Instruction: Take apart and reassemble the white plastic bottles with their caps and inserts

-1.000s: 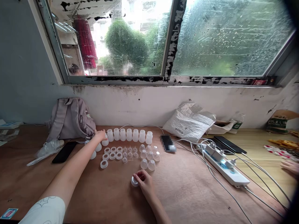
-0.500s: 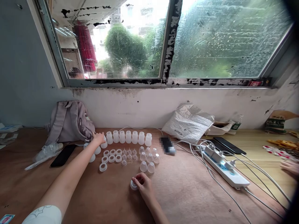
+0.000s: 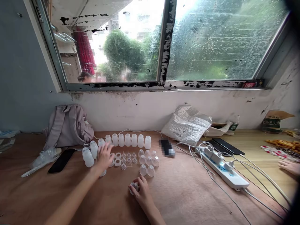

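Observation:
My left hand [image 3: 105, 157] is over the left end of the white collar rings [image 3: 117, 162], fingers spread, with nothing seen in it. Just behind its fingers stands a frosted baby bottle [image 3: 101, 142]; I cannot tell whether they touch. My right hand [image 3: 142, 190] pinches a small translucent bottle ring [image 3: 133, 188] low over the table, partly hidden by the fingers. Frosted bottles [image 3: 127, 140] form a row at the back, with more bottles [image 3: 87, 157] at the left. Clear nipples [image 3: 128, 160] and clear dome caps [image 3: 143, 169] lie in groups before the row.
A mauve backpack [image 3: 70, 125], plastic bag [image 3: 45, 157] and black phone [image 3: 62, 161] are on the left. To the right lie a silver pouch [image 3: 187, 123], a power strip [image 3: 225, 168] with white cables, and two dark phones [image 3: 227, 146]. Another person's hand [image 3: 289, 166] rests at the right edge.
My left hand has come back from the bottles near the backpack, moving right and nearer, and its fingers have spread. My right hand still holds the ring. The camera view has shifted slightly.

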{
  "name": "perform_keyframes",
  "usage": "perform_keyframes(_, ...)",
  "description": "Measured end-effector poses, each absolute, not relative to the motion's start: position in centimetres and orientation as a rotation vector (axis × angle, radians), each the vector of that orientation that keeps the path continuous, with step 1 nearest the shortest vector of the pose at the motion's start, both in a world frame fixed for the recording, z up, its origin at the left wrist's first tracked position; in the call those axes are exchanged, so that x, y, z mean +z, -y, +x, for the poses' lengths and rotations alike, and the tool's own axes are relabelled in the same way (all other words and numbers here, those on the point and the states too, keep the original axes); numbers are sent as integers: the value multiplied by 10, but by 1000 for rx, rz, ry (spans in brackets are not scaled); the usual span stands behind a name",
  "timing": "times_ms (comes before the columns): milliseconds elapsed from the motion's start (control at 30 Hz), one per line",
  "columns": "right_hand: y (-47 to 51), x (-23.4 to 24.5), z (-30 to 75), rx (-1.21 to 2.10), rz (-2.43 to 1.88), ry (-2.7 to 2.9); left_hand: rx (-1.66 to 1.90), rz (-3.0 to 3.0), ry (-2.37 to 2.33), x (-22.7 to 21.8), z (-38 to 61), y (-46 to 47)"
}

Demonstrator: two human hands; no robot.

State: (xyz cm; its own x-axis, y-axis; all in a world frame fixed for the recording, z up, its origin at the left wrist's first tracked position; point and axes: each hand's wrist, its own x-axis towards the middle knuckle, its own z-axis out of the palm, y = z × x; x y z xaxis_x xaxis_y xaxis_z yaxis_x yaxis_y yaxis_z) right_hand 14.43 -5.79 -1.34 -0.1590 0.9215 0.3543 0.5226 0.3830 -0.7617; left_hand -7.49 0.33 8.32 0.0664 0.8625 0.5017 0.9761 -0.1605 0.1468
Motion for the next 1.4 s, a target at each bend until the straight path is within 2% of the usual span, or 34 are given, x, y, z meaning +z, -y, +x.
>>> perform_keyframes(200, 62, -14, 144, 494, -1218, 2014, -1115, -2661, 1807, 16, -29, 79)
perform_keyframes(367, 53, -11, 132, 493, -1182, 2015, -1318, -2600, 1908, 2, -29, 82)
perform_keyframes(600, 21, -10, 91, 565, -1013, 2061, -1364, -2461, 1964, -16, -35, 67)
perform_keyframes(833, 22, -19, 82, 367, -1055, 2204, -1352, -2315, 1998, -35, -39, 58)
perform_keyframes(1400, 25, -27, 78, 64, -954, 2327, -1290, -2194, 2027, -37, -36, 56)
